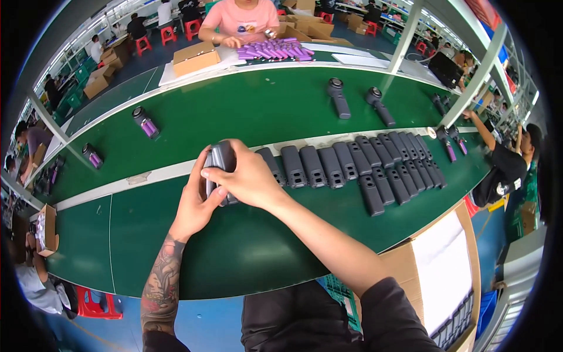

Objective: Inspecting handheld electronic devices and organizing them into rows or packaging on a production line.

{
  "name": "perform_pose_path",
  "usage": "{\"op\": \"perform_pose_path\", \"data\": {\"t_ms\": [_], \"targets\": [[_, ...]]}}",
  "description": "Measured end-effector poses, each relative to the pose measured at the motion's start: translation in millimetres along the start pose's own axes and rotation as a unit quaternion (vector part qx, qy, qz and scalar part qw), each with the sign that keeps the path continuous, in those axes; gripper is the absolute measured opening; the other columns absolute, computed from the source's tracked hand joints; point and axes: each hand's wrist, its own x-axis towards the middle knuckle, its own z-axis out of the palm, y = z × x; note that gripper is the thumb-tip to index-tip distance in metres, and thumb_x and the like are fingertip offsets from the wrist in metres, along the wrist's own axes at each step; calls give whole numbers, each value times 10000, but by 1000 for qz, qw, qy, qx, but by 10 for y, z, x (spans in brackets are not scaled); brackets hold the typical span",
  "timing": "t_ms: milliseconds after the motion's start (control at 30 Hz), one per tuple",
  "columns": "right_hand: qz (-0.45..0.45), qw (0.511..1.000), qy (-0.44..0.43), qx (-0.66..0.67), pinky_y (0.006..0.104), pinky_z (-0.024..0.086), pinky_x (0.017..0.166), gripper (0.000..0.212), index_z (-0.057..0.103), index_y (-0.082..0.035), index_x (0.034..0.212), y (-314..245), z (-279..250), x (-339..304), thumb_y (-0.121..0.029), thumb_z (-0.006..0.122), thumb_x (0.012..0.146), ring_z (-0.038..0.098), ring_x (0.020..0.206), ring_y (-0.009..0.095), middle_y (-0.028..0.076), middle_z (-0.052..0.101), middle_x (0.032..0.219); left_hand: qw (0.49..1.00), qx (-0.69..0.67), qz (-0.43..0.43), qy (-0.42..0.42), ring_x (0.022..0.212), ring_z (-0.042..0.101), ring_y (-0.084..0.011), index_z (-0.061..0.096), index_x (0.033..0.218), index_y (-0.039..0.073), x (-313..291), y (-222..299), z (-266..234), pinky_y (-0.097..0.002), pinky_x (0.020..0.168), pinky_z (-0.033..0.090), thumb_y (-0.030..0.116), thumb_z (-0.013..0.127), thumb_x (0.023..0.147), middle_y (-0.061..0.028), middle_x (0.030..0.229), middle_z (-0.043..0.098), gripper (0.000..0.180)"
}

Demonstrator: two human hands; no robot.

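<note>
Both hands are raised over the green bench in front of me, closed round one dark grey plastic casing (221, 157). My left hand (198, 199) wraps its left side, with the thumb across the front. From the right, my right hand (251, 176) grips the same casing, its thumb laid over it and its fingers round the far end. Much of the casing is hidden by the fingers. Just right of my right hand, a similar dark grey casing (291, 165) lies at the left part of rows of several such casings, most showing small cutouts at one end.
A green conveyor belt (246, 100) beyond the bench carries dark round-headed units (338, 98) and purple-cell units (145, 122). A co-worker's hand (233, 42) is by purple cells (275, 50). An open cardboard box (404, 267) stands at lower right. A small carton (48, 230) sits at left.
</note>
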Motion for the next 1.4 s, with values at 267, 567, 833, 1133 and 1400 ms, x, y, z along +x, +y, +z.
{"op": "perform_pose_path", "data": {"t_ms": [267, 567, 833, 1133, 1400], "targets": [[4, 1000, -3, -23, 350, 565, 700, 546, 582, 65, 1203, -167, 49, 393, -326, 749, 861, 712, 779, 262, 184, 701, 996, 958, -194, -200, 67, 876, 672, -216, 338, 1518, 24, 96, -48, -452, -331, 833, 552, 201, 495, 1033, -149, 1140, 605, 540], [34, 920, -133, -366, 372, 567, 636, 592, 601, 91, 1074, -218, 410, 694, -451, 702, 858, 712, 680, 300, 147, 712, 813, 946, -29, -221, 237, 701, 609, -164, 452, 1420, 47, 114, -181, -774, -265, 673, 506, 107, 490, 941, -129, 904, 641, 484], [-11, 889, -142, -435, 388, 562, 620, 549, 598, 91, 1054, -80, 540, 740, -422, 679, 876, 705, 652, 326, 160, 718, 809, 934, 134, -311, 109, 702, 585, -137, 541, 1241, 42, 78, -323, -870, -231, 645, 467, 85, 509, 904, -70, 783, 619, 341], [-47, 934, -107, -337, 405, 548, 644, 522, 571, 60, 1126, -199, 63, 130, -391, 679, 887, 701, 682, 352, 193, 716, 837, 950, 14, -312, 7, 705, 541, -96, 563, 1156, 40, 63, -191, -915, -218, 637, 441, 31, 578, 915, -42, 881, 622, 241], [84, 873, -58, -476, 456, 535, 714, 503, 549, 38, 1172, -173, -930, -910, -341, 705, 880, 701, 764, 398, 217, 720, 935, 933, -214, -231, -173, 828, 554, -97, 606, 1145, 55, 9, 297, -192, -203, 722, 461, -60, 637, 905, -80, 984, 617, 268]]}}
